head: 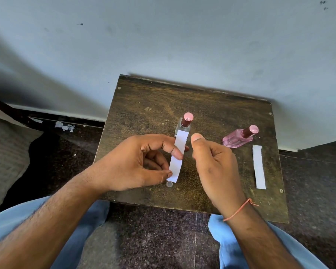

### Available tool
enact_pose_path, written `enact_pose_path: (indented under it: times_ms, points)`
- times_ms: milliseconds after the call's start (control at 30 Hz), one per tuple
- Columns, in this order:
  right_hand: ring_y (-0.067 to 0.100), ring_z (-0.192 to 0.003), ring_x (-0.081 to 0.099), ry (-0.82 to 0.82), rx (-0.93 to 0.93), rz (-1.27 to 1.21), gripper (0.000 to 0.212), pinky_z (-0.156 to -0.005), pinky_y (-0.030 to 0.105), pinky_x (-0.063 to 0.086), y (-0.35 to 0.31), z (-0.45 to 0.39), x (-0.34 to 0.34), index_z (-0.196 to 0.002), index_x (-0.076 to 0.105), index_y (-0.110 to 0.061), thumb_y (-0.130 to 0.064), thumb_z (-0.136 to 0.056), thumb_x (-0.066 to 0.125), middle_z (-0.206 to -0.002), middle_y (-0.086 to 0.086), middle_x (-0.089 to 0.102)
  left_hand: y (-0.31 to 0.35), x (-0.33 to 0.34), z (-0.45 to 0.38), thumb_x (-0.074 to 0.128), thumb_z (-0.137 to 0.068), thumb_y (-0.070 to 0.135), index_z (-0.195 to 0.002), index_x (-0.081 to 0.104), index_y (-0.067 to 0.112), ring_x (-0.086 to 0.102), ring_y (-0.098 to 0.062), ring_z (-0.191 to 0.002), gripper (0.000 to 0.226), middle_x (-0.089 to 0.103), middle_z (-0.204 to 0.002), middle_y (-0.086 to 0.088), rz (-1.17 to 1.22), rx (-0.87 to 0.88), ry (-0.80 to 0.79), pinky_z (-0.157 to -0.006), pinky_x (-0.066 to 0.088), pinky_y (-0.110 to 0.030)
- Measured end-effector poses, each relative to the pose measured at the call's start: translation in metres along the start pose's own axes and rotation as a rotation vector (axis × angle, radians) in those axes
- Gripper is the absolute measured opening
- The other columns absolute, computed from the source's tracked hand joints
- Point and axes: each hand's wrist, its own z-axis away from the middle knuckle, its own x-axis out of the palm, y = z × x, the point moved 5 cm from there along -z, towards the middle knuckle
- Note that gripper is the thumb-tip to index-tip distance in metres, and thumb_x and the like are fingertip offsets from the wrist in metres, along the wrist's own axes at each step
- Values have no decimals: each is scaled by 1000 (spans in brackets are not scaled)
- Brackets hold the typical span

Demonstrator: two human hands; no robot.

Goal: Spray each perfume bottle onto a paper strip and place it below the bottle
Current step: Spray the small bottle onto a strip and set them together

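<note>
A clear perfume bottle with a pink-topped cap stands near the middle of the small wooden table. My left hand holds a white paper strip upright just in front of that bottle, pinched between thumb and fingers. My right hand hovers beside the strip with fingers curled and thumb raised; nothing shows in it. A pink perfume bottle stands at the right, and a second white strip lies flat on the table below it.
A small clear cap lies on the table under the held strip. The table stands against a pale wall. Torn paper scraps lie on the dark floor at the left. My knees in blue trousers are below the table's front edge.
</note>
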Motion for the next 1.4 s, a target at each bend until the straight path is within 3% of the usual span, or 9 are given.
enact_pose_path:
  times_ms: [133, 267, 567, 767, 933, 1067, 1200, 1400]
  points:
    - [17, -55, 26, -51, 12, -32, 66, -56, 51, 25, 0, 0, 4, -59, 30, -17, -72, -90, 47, -57, -1, 27, -1, -1, 0, 85, -86, -10, -116, 77, 21, 77, -30, -89, 44, 76, -113, -6, -15, 11, -4, -82, 65, -57]
    - [17, -55, 26, -72, -7, -30, 65, -57, 50, 22, -2, 0, 4, -58, 29, -22, -76, -90, 47, -58, -3, 26, 0, -1, -1, 84, -86, -10, -118, 77, 20, 77, -27, -89, 44, 76, -119, 0, -29, 19, -7, -81, 66, -57]
    - [21, -55, 28, -77, 15, -37, 70, -53, 56, 29, 0, 0, 4, -63, 35, -6, -71, -88, 47, -57, 3, 30, 3, 0, 0, 84, -86, -11, -119, 78, 18, 77, -20, -86, 44, 74, -124, 12, -46, 10, -12, -82, 67, -52]
    - [20, -55, 27, -72, 20, -54, 65, -55, 54, 25, 0, -1, 1, -59, 30, -21, -75, -91, 49, -58, -1, 27, 2, 0, 0, 84, -86, -11, -120, 77, 16, 77, -25, -88, 44, 74, -123, 12, -42, 15, -9, -82, 66, -54]
    - [17, -55, 24, -141, 36, -82, 69, -56, 47, 23, 3, 0, 5, -65, 32, -8, -70, -90, 47, -61, 2, 27, 1, 1, -1, 84, -86, -9, -121, 77, 19, 77, -21, -88, 45, 73, -127, 9, -53, 27, -22, -82, 67, -53]
    - [21, -58, 25, -146, 68, -100, 72, -54, 54, 25, 2, 1, 6, -70, 35, -2, -71, -89, 47, -64, 5, 27, 0, 0, -1, 84, -86, -10, -121, 77, 18, 77, -22, -88, 45, 73, -127, 8, -43, 27, -23, -82, 67, -54]
    - [20, -56, 25, -143, 62, -90, 76, -54, 53, 24, -2, 1, 5, -69, 34, -5, -77, -88, 47, -63, 4, 27, 0, 0, 0, 83, -86, -10, -121, 77, 18, 77, -24, -88, 45, 73, -129, 8, -45, 29, -26, -82, 67, -54]
    - [21, -56, 26, -174, 110, -108, 73, -53, 57, 27, 3, 0, 9, -71, 37, 2, -69, -84, 47, -60, 5, 29, 1, -1, 0, 84, -86, -10, -122, 77, 17, 77, -24, -90, 45, 72, -129, 14, -62, 40, -26, -81, 67, -54]
